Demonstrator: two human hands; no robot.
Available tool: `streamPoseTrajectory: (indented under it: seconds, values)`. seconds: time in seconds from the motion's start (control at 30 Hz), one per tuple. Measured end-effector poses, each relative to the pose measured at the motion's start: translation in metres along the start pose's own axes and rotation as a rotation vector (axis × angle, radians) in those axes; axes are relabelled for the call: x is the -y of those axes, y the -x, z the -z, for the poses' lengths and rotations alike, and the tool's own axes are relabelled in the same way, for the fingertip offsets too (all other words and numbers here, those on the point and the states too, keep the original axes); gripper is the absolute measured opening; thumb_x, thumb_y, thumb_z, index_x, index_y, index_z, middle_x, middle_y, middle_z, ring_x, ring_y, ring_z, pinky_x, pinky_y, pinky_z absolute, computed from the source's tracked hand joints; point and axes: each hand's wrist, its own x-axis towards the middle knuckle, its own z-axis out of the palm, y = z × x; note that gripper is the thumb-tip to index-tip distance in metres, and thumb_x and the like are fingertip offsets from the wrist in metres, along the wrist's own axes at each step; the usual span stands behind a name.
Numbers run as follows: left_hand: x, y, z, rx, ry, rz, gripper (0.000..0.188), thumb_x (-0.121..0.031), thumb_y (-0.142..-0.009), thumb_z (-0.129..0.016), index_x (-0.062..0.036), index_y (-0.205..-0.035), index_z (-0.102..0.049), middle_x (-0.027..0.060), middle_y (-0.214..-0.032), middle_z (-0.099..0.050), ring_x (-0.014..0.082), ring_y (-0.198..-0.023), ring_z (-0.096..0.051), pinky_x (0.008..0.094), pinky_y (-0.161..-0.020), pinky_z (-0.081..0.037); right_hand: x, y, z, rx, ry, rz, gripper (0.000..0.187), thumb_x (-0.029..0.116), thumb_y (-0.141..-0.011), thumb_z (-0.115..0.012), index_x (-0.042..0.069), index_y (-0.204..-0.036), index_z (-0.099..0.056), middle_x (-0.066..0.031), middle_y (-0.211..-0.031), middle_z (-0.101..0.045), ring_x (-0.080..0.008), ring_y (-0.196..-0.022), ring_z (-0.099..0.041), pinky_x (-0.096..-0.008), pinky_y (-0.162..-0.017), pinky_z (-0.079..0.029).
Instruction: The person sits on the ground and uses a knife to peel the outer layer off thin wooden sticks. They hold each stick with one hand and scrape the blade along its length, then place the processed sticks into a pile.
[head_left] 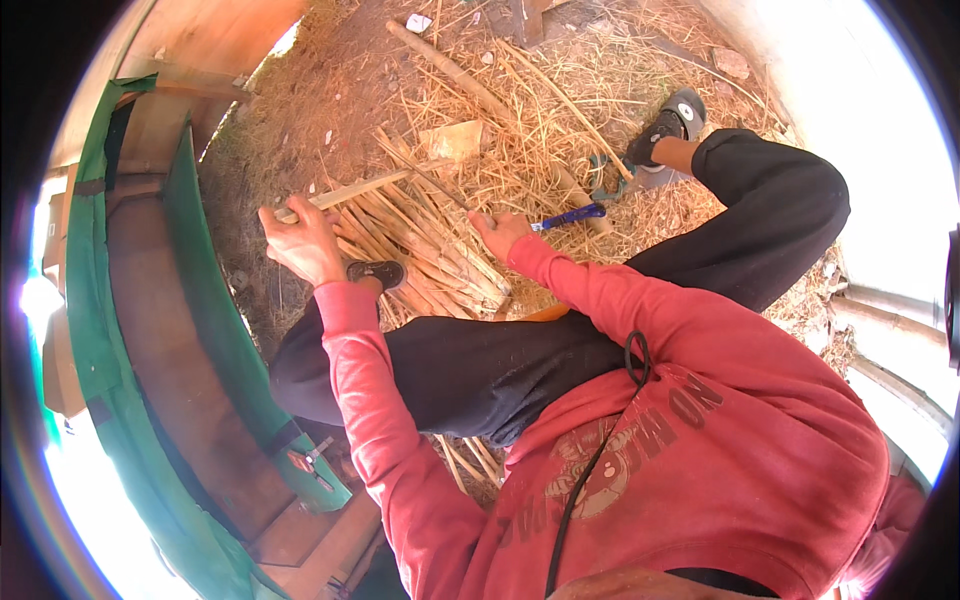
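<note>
My left hand [305,243] is closed around one end of a split bamboo strip [365,186], which points away to the right above the straw. My right hand [502,232] grips the near end of a long, thin, dark knife-like tool [432,180]; its exact kind is hard to make out. The tool slants up to the left and crosses the strip in this view; whether they touch I cannot tell. Below both hands lies a pile of split bamboo strips [430,255]. A blue-handled tool [570,217] rests just right of my right hand.
A thick pole [450,70] and a pale flat piece [452,140] lie on the straw-strewn ground. My sandalled feet [378,272] flank the pile. At left stands a wooden frame with green fabric [95,260]; a small tool [312,458] lies on its lower end. A pale wall [800,60] rises at right.
</note>
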Motion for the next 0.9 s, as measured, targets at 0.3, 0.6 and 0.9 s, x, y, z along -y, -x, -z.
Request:
streamPoseTrajectory:
  seconds: [0.3, 0.6, 0.9]
  values:
    - [0.005, -0.005, -0.010, -0.036, 0.009, -0.179, 0.014, -0.015, -0.092, -0.051, -0.0022, -0.088, -0.050, 0.0144, -0.052, -0.064, 0.0267, -0.051, -0.070, 0.0366, -0.058, -0.056, 0.008, 0.013, -0.012, -0.184, 0.129, 0.270, 0.059, 0.053, -0.098, -0.049, -0.003, -0.090, -0.069, -0.0287, -0.086, -0.068, -0.0447, -0.088, -0.065, -0.0496, -0.082, -0.051]
    - [-0.025, -0.004, -0.016, 0.033, 0.042, -0.064, 0.015, -0.014, -0.094, -0.050, 0.0017, -0.094, -0.051, 0.0218, -0.061, -0.066, 0.0299, -0.053, -0.071, 0.0393, -0.049, -0.057, -0.019, -0.015, 0.008, -0.219, 0.049, 0.096, 0.075, 0.066, -0.097, -0.040, -0.002, -0.103, -0.072, -0.0291, -0.096, -0.069, -0.0443, -0.093, -0.067, -0.0476, -0.085, -0.052]
    - [-0.019, -0.008, -0.012, 0.047, 0.033, -0.033, 0.018, -0.016, -0.094, -0.050, 0.0006, -0.089, -0.050, 0.0189, -0.058, -0.066, 0.0273, -0.051, -0.070, 0.0388, -0.052, -0.056, -0.016, -0.005, 0.001, -0.025, 0.100, -0.011, 0.086, 0.071, -0.096, -0.036, -0.008, -0.115, -0.066, -0.0342, -0.119, -0.062, -0.0464, -0.114, -0.059, -0.0477, -0.101, -0.046]
